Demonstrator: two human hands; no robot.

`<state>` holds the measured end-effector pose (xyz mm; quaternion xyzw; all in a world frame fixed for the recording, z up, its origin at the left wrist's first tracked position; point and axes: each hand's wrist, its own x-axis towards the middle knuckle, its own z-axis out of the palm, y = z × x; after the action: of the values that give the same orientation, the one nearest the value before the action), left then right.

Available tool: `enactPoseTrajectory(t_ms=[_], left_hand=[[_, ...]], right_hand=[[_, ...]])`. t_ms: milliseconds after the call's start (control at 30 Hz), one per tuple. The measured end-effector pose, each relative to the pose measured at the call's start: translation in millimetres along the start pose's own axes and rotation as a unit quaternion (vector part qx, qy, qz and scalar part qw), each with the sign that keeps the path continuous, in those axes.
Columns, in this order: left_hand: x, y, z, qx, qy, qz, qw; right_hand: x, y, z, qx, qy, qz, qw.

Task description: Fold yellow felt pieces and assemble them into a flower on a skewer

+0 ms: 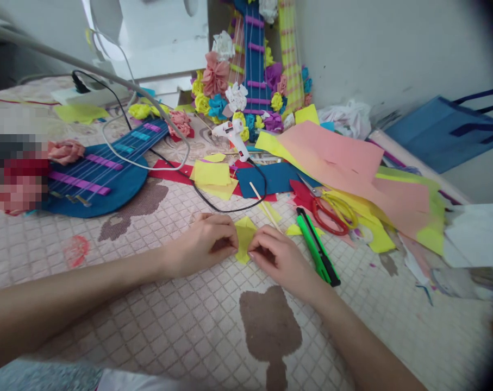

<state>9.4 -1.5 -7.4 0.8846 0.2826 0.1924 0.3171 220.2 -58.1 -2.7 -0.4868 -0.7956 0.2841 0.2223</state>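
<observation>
A small yellow paper piece (244, 237) is pinched between both my hands in the middle of the quilted surface. My left hand (203, 244) grips its left edge with closed fingers. My right hand (279, 259) pinches its right edge, fingers curled. A green utility knife (317, 246) lies just right of my right hand. Red-handled scissors (331, 213) rest beyond it on the paper. A thin wooden stick (264, 205) lies just behind the yellow piece.
Pink, yellow and blue paper sheets (344, 163) pile up at right. A white glue gun (235, 136) stands behind with its black cord looping forward. A blue paper guitar (103, 174) lies at left, another (254, 60) with paper flowers leans against the wall.
</observation>
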Motion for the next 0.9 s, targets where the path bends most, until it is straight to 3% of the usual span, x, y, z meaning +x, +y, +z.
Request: enactPoseTrajectory(t_ms=[300, 500, 900], left_hand=[[11.9, 3.7, 3.9, 0.023, -0.013, -0.039, 0.999], [9.3, -4.0, -4.8, -0.055, -0.036, -0.004, 0.998], [4.7, -0.1, 11.4, 0.022, 0.034, -0.029, 0.999]], right_hand=[[1.6, 0.6, 2.1, -0.007, 0.005, 0.015, 1.000], [1.6, -2.3, 4.1, -0.008, 0.015, 0.032, 0.999], [2.8, -4.8, 8.4, -0.015, 0.035, 0.039, 0.998]])
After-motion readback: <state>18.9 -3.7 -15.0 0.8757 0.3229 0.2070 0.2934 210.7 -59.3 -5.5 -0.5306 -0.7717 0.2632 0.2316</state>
